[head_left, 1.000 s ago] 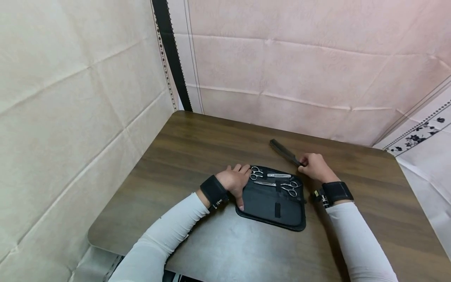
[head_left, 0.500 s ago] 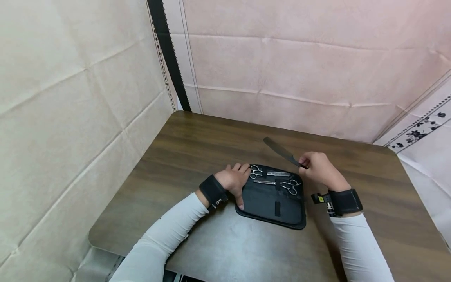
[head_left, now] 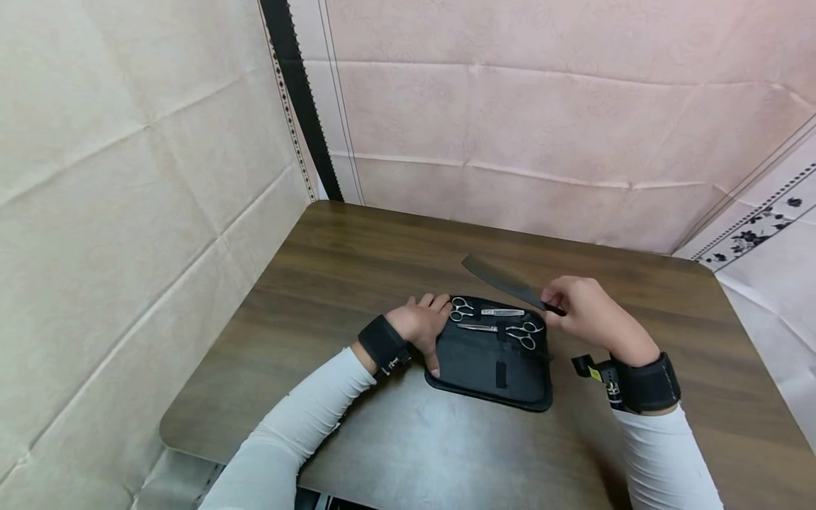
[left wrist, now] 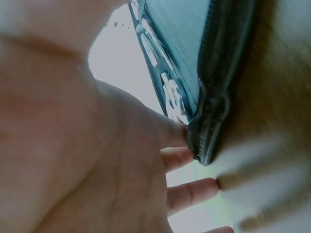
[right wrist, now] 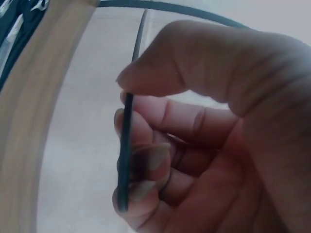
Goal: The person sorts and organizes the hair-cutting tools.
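My right hand [head_left: 583, 308] pinches the thin handle of a dark comb [head_left: 499, 278] between thumb and fingers. The comb's wide end points toward the back left, over the far edge of a black zip case [head_left: 468, 365]. In the right wrist view the comb handle [right wrist: 125, 150] shows edge-on against the fingertips. My left hand [head_left: 419, 326] lies spread at the case's left edge, its thumb on the near part and its fingers by the far corner. Inside the case are silver scissors [head_left: 525, 336] and a second silver pair with finger rings [head_left: 460, 309], both strapped in its upper half.
The case lies open on a brown wooden table [head_left: 357, 262]. A black strap loop [head_left: 501, 375] sits in its lower half. Pale cloth walls [head_left: 542, 134] stand behind the table and along its left side.
The right hand has turned and drawn slightly nearer with the comb, whose wide end has swung leftward and now shows its flat side. The left hand keeps its place on the case.
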{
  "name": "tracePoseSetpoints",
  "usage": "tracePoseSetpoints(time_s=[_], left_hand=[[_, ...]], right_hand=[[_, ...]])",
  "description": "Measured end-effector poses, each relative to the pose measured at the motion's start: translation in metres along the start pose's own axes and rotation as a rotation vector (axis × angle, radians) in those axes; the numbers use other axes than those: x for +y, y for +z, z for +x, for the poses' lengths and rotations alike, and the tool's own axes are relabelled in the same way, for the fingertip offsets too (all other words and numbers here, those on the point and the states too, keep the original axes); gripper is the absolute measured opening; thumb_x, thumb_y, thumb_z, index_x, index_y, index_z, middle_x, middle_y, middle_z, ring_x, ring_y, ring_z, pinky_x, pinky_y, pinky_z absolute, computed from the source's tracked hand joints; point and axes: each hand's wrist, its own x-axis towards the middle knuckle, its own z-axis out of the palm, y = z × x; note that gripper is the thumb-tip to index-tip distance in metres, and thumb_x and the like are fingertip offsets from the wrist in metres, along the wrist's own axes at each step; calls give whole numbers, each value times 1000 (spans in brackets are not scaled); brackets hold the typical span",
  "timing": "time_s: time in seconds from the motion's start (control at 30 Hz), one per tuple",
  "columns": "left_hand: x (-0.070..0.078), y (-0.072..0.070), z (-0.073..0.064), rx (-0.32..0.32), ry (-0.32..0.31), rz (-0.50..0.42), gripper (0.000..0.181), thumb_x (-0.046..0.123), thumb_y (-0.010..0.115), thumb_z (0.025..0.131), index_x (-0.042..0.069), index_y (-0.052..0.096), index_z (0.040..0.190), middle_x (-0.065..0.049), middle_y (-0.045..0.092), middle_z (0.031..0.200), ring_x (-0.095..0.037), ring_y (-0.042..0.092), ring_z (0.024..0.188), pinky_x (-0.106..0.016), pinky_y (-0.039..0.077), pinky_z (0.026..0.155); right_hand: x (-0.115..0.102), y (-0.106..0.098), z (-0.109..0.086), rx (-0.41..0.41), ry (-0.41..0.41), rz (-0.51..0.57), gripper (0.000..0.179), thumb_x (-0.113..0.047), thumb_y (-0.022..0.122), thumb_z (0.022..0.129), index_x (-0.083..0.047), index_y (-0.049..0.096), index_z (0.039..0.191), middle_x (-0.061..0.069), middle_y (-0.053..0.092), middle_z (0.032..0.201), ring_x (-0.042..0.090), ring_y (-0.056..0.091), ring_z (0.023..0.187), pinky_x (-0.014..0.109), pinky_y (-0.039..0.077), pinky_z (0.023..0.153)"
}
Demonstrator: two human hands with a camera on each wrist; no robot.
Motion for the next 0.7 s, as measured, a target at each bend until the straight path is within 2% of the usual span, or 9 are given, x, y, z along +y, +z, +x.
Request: tracePoseSetpoints(time_s=[0.2, 0.53, 0.7], left_hand=[[-1, -1, 0, 9, -3, 17, 143, 77, 87, 61, 14, 15, 168, -7, 8, 175, -29, 20, 157, -56, 27, 125], [-1, -3, -2, 5, 13, -25, 142, 74, 88, 62, 14, 15, 168, -6, 11, 173, -29, 20, 156, -57, 26, 125], [-1, -4, -3, -2, 29, -36, 141, 73, 88, 63, 14, 14, 168, -7, 9, 174, -31, 16, 158, -59, 25, 125]], right_hand=[[-17, -5, -7, 45, -90, 16, 15, 4, 73, 82, -4, 73, 95, 1, 64, 84, 11, 52, 70, 25, 47, 62], [-31, -6, -13, 33, -166, 17, 17, 4, 72, 84, -6, 73, 98, -1, 63, 87, 12, 51, 70, 23, 46, 61], [-33, -8, -16, 28, -171, 16, 18, 5, 72, 83, -6, 72, 97, -1, 62, 86, 15, 52, 69, 23, 46, 61]])
